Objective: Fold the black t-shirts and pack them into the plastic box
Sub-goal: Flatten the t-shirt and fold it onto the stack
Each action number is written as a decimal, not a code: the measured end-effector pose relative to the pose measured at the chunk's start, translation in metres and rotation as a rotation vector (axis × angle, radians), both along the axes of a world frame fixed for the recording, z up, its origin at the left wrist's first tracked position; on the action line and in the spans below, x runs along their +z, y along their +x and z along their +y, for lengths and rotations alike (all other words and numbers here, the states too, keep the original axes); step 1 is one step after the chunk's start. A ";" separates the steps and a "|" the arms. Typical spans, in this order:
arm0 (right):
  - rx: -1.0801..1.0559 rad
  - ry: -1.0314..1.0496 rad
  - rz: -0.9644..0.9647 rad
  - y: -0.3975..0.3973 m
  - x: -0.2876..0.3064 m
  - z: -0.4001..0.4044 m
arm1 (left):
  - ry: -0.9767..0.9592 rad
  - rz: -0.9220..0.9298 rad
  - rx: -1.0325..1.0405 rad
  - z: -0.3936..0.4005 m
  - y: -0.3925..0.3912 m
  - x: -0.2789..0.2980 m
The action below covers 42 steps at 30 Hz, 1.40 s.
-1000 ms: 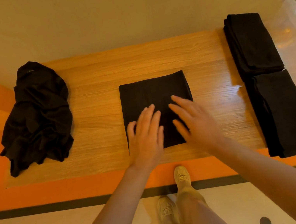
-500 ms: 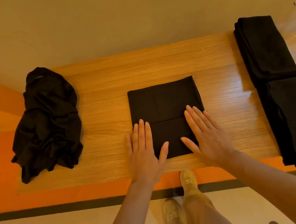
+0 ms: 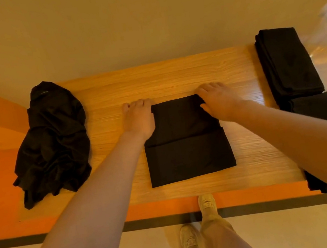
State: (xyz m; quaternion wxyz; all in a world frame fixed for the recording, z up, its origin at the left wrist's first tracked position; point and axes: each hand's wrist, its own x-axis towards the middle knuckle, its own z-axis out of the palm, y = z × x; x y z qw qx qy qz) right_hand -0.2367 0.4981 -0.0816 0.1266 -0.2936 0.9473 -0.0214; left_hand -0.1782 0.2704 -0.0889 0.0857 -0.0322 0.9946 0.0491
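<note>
At mid-table (image 3: 172,75), your hands grip a folded black t-shirt (image 3: 188,154).
Your left hand (image 3: 138,118) and right hand (image 3: 217,100) curl round its far corners; the dark rectangle lies flat, one crease crossing it.

- No readable text, brand, number or sign is showing anywhere in the frame.
- A small pale mark is sitting near the top of the crumpled black t-shirt pile (image 3: 50,139) at the left of the frame, but it is showing too small and blurred to read.
</note>
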 end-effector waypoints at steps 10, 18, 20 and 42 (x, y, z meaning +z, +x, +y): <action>-0.095 0.208 -0.222 -0.039 0.015 -0.013 | -0.006 -0.225 0.088 -0.006 -0.024 0.012; -0.291 -0.257 -0.459 -0.033 0.025 0.010 | 0.022 -0.177 0.115 -0.006 -0.019 0.028; -0.378 -0.445 -0.570 -0.027 0.038 0.021 | 0.131 -0.144 0.134 -0.010 -0.011 0.037; 0.335 -0.332 0.156 0.137 -0.014 0.105 | 0.225 0.164 -0.224 0.003 0.171 0.010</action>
